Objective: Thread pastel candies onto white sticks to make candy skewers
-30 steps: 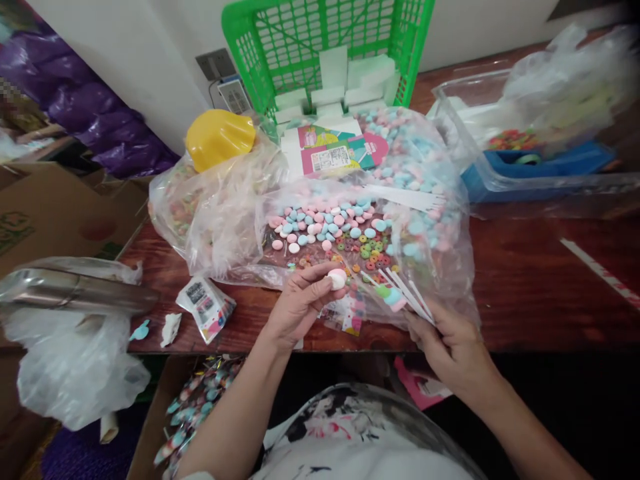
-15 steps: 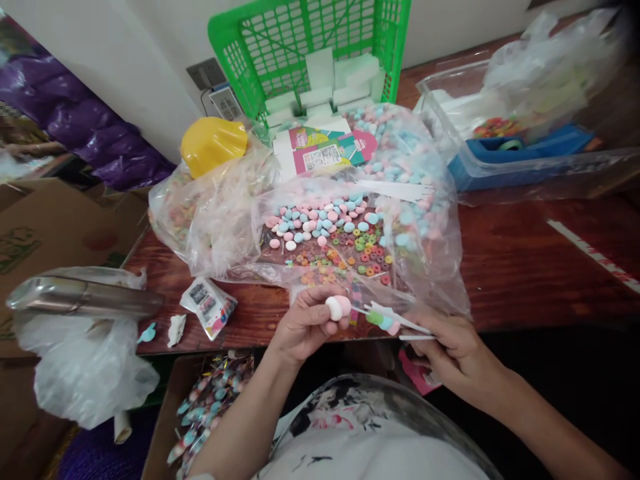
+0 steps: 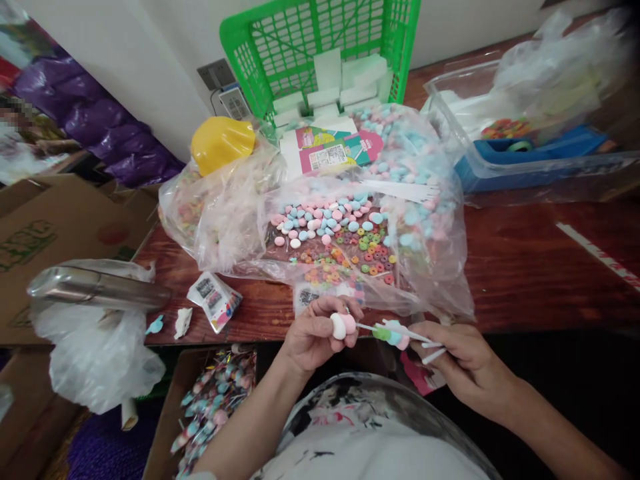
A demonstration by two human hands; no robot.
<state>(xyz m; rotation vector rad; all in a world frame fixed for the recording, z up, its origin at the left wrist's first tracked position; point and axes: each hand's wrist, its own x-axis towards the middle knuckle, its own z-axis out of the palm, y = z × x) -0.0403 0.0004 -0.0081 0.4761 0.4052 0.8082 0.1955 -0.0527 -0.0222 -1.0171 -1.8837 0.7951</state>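
My left hand (image 3: 315, 333) pinches a white and a pink marshmallow (image 3: 343, 325) between thumb and fingers. Facing it, my right hand (image 3: 457, 350) is closed on several thin white sticks (image 3: 433, 348). One stick carries a green ring and blue and pink sweets (image 3: 393, 335), and a stick tip reaches close to the pink marshmallow; I cannot tell whether it has entered. Beyond both hands, pink, blue and white marshmallows (image 3: 320, 217) lie loose on clear plastic, with coloured cereal rings (image 3: 367, 250) in front of them.
A green crate (image 3: 320, 40) with white boxes stands behind the plastic bags. A yellow bowl-shaped piece (image 3: 223, 145) rests on the left bag. Left are a steel flask (image 3: 100, 287) and printed cards (image 3: 214, 300); a carton of wrapped sweets (image 3: 215, 400) sits below. Right is a clear bin (image 3: 530, 167).
The view has shifted slightly. The loaded stick in my right hand has levelled out, and its sweets show more clearly. My left hand still pinches the marshmallows.
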